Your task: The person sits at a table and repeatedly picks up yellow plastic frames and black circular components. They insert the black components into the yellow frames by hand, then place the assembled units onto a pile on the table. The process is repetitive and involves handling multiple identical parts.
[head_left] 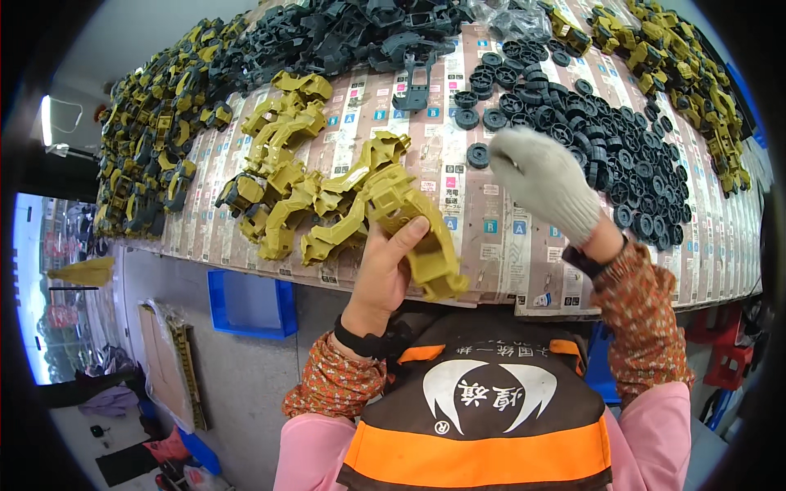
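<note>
My bare left hand [383,270] grips a yellow-green plastic toy vehicle body shell [426,245] near the table's front edge, thumb pressed along its side. My right hand [542,178], in a pale knitted glove, is over the left side of a spread of black toy wheels [602,135]. Its fingers are curled in, and whatever they may hold is hidden. A single black wheel [478,155] lies just left of the glove. More yellow shells [282,176] lie loosely heaped to the left of the held one.
Dark grey plastic parts [352,37] pile up at the back of the table. Yellow-and-black assembled pieces [160,123] fill the left edge, and others [684,65] lie far right. Clear plastic film [512,18] sits at the back. A blue tray [252,304] is below the table's front edge.
</note>
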The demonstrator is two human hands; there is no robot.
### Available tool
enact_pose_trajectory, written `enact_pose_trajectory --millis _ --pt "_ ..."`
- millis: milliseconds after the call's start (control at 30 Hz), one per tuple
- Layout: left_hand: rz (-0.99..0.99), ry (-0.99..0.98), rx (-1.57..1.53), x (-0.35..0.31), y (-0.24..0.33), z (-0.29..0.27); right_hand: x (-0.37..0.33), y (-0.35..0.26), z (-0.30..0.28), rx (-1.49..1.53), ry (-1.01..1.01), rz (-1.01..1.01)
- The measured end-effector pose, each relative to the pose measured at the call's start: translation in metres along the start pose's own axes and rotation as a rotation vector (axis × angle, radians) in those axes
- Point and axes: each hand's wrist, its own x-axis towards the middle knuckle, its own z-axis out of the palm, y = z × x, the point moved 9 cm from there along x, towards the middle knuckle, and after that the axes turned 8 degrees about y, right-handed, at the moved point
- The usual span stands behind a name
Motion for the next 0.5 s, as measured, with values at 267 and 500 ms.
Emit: enact_pose_trajectory --millis 267,500 --pt "0.033 0.074 -0.002 -0.008 0.006 0.007 0.008 -0.01 0.044 -0.181 -0.094 -0.144" --pt "-0.026 0.027 0.018 -0.015 -0.011 0.02 -0.046 -0.037 0.032 0.988 -0.228 0.562"
